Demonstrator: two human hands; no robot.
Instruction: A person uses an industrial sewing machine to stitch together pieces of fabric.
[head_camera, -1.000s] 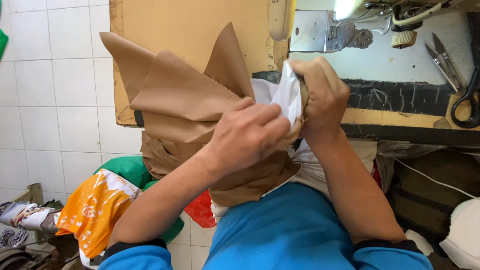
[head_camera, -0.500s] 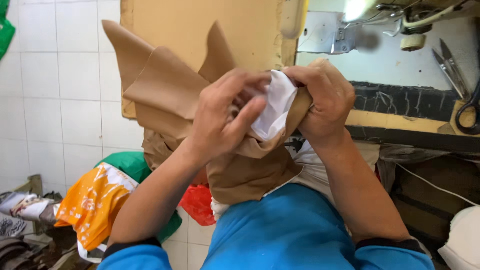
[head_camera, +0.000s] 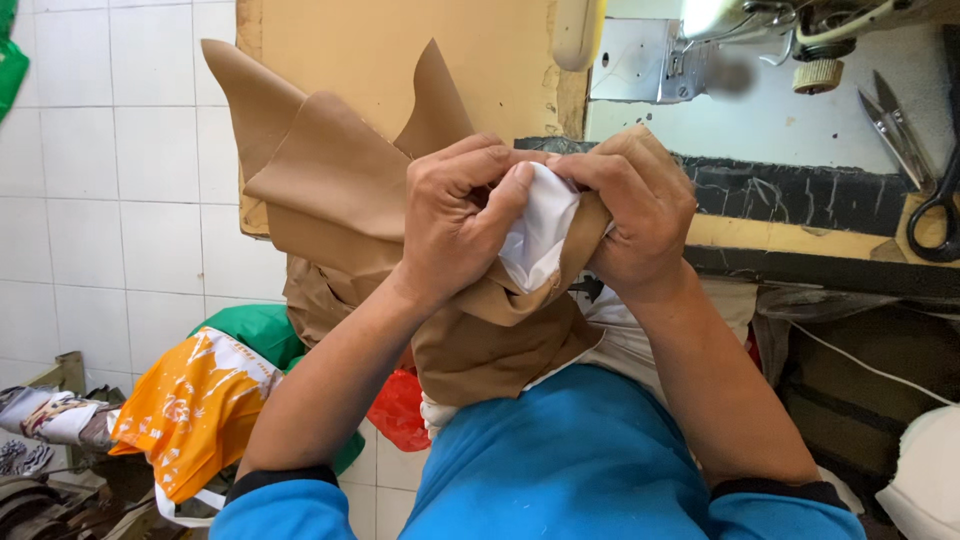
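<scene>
Both hands hold a tan-brown garment (head_camera: 340, 200) with a white lining (head_camera: 540, 235) up in front of my chest. My left hand (head_camera: 460, 220) grips the brown cloth and presses its thumb into the white lining. My right hand (head_camera: 640, 215) clasps the same bundle from the right, fingers curled over the brown edge. The lining bulges out between the two hands. Pointed brown flaps stick up at the left and middle. The lower cloth hangs down over my blue shirt.
A sewing machine (head_camera: 700, 50) stands on the wooden table (head_camera: 780, 235) ahead, with thread snips (head_camera: 900, 125) and black scissors (head_camera: 940, 215) at the right. Orange (head_camera: 190, 410), green (head_camera: 250, 330) and red (head_camera: 400, 410) plastic bags lie on the white tiled floor at lower left.
My left hand slid from over the bundle to gripping it from the left, thumb pushed into the white lining. The lining has turned further out between the hands.
</scene>
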